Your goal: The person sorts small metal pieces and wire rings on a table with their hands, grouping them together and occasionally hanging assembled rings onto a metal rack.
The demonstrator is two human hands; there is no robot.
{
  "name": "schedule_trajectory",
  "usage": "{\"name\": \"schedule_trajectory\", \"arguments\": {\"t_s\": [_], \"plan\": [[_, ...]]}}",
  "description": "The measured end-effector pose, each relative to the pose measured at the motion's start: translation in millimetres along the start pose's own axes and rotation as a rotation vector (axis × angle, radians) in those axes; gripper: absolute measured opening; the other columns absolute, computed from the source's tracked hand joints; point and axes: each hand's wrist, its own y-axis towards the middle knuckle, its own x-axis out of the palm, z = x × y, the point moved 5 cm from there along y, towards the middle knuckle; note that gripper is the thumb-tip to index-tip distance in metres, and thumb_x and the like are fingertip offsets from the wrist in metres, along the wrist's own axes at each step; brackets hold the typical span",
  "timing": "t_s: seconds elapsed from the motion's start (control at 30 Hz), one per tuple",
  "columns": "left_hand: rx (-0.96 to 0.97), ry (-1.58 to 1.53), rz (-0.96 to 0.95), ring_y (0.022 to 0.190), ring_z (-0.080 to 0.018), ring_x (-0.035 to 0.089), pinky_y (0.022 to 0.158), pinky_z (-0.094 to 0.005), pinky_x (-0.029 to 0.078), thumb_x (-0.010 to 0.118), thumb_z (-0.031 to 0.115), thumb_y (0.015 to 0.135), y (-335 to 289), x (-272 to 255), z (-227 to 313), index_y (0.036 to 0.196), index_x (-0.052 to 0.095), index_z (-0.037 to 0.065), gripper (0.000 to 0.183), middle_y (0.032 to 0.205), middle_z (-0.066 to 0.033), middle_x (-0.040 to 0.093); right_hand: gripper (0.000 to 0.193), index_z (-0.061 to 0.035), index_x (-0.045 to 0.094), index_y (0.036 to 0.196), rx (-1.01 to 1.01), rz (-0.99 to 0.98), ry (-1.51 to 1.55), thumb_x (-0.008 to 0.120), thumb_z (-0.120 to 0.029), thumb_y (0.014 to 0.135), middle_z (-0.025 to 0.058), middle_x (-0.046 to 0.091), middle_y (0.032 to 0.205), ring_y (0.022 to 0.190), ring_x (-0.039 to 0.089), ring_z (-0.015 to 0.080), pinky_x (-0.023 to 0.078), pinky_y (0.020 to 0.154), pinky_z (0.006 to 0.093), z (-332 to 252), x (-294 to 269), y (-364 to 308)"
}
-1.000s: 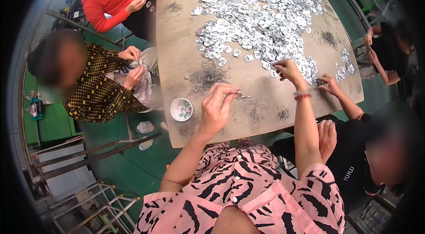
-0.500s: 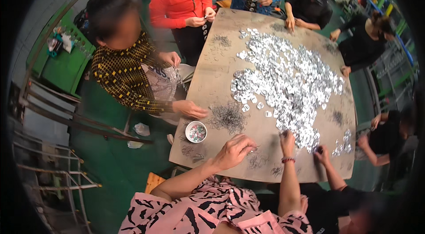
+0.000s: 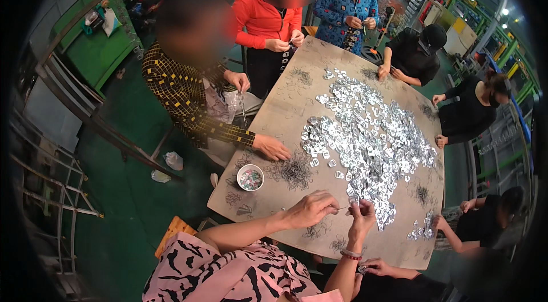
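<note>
My left hand is closed in a pinch on a thin wire piece, which points toward my right hand. The fingers of my right hand are also pinched together, close to the wire's tip; what they hold is too small to make out. Both hands are above the near part of the table. Just beyond them spreads a large heap of small, flat, silver metal pieces with openings in them. Small dark bent wires lie loose below my left hand.
A white bowl of small coloured bits stands near the left corner, by a dark wire pile. A co-worker's hand rests there. Several other people work around the table; a neighbour's hand is close on my right.
My right hand has come away from the heap toward my left hand, and the two now nearly meet. The left co-worker's hand has moved onto the wire pile. The whole view has shifted.
</note>
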Motion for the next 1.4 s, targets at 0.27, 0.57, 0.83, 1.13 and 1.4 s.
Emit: {"name": "schedule_trajectory", "arguments": {"t_s": [0.27,0.57,0.83,1.13,1.4], "plan": [[0.007,0.031,-0.014,0.075,-0.0257,0.057,0.068,-0.0351,0.044,0.064,0.005,0.079,-4.8,6.3,0.8,0.086,0.056,0.003,0.011,0.077,-0.0082,0.058,0.014,0.0026,0.059,0.094,-0.069,-0.034,0.089,0.060,0.005,0.080,0.0067,0.062,0.080,0.065,0.059,0.0125,0.052,0.056,0.0261,-37.6,-5.4,-20.6],[-0.001,0.011,-0.013,0.076,-0.0263,0.057,0.068,-0.0354,0.044,0.061,0.005,0.080,-4.7,0.2,7.6,0.086,0.056,0.003,0.008,0.078,-0.0084,0.057,0.010,0.0038,0.058,0.088,-0.041,-0.050,0.140,0.061,0.006,0.079,0.0094,0.062,0.076,0.064,0.061,0.0157,0.054,0.056,0.0288,-53.6,12.1,-29.1],[0.024,0.025,-0.028,0.077,-0.0240,0.057,0.071,-0.0354,0.043,0.060,0.004,0.080,-10.6,0.9,4.9,0.085,0.055,0.003,0.007,0.077,-0.0069,0.057,0.010,0.0027,0.057,0.084,-0.088,-0.057,0.097,0.062,0.008,0.076,0.0095,0.062,0.074,0.062,0.060,0.0147,0.051,0.057,0.0271,-67.2,17.6,-37.7],[0.037,-0.017,-0.050,0.077,-0.0270,0.056,0.073,-0.0369,0.044,0.061,0.005,0.080,-13.6,3.4,8.1,0.084,0.056,0.003,0.008,0.077,-0.0084,0.057,0.014,-0.0007,0.053,0.082,-0.093,-0.089,0.054,0.058,0.010,0.074,0.0058,0.057,0.073,0.058,0.054,0.0112,0.043,0.050,0.0218,-76.5,28.9,-51.1],[0.031,0.010,-0.072,0.076,-0.0278,0.056,0.071,-0.0369,0.044,0.062,0.005,0.078,-12.6,0.5,13.1,0.083,0.055,0.002,0.009,0.076,-0.0094,0.057,0.011,0.0011,0.055,0.085,-0.092,-0.070,0.066,0.059,0.009,0.077,0.0077,0.060,0.074,0.060,0.054,0.0103,0.042,0.053,0.0203,-81.1,33.9,-55.1]]}}
